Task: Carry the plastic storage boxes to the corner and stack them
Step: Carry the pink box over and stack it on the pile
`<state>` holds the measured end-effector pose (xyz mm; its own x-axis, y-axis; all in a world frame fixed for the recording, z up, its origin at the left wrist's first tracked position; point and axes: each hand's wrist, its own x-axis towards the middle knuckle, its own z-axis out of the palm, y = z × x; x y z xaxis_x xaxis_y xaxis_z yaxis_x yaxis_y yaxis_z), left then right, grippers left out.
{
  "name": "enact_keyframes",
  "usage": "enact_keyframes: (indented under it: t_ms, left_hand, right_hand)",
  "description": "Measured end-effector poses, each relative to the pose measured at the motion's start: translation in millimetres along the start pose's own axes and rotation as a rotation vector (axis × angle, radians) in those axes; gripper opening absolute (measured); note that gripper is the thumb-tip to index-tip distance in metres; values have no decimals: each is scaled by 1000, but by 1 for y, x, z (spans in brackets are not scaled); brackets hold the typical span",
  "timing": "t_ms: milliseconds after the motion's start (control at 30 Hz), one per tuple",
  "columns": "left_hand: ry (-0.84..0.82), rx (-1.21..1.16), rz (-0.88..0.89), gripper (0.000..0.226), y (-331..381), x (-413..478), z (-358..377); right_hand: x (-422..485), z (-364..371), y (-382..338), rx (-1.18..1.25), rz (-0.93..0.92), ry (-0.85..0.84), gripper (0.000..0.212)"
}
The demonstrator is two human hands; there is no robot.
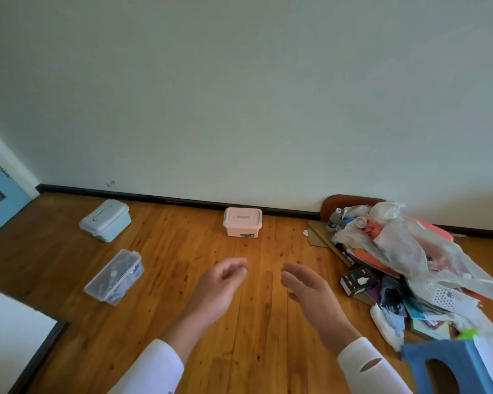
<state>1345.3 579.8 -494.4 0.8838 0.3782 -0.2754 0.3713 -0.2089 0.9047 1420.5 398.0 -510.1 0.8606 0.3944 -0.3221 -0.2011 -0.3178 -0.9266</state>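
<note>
Left hand [219, 282] and right hand [305, 288] empty, pink box [242, 226] well beyond.

Home room: wooden floor [239, 322], clutter pile [404, 260].

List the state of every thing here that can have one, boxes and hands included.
pink box: lid on, upright on the floor, unstacked
pale blue box: lid on, handle lying flat, unstacked
clear box: lid on, filled with items, unstacked
left hand: open, holding nothing
right hand: open, holding nothing
plastic bag: crumpled, lying on the pile of clutter
</note>
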Motion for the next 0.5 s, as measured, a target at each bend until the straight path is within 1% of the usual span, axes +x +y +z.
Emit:
enact_keyframes:
  t_ms: [67,200,367,467,500]
  left_hand:
    - [-7,34,-8,27,10,27,1]
    - [-10,21,-50,25,21,85,4]
    - [41,2,-90,18,40,182,12]
    - [71,-4,-136,16,52,233,15]
    - [78,1,-150,15,57,239,15]
  right_hand:
    - [29,-4,-9,-10,7,5,34]
    - [95,-13,-19,-26,20,12,33]
    - [207,-33,-34,-21,19,-14,28]
    - [270,-47,-43,-24,33,-48,27]
    - [279,-49,-47,-27,37,-59,26]
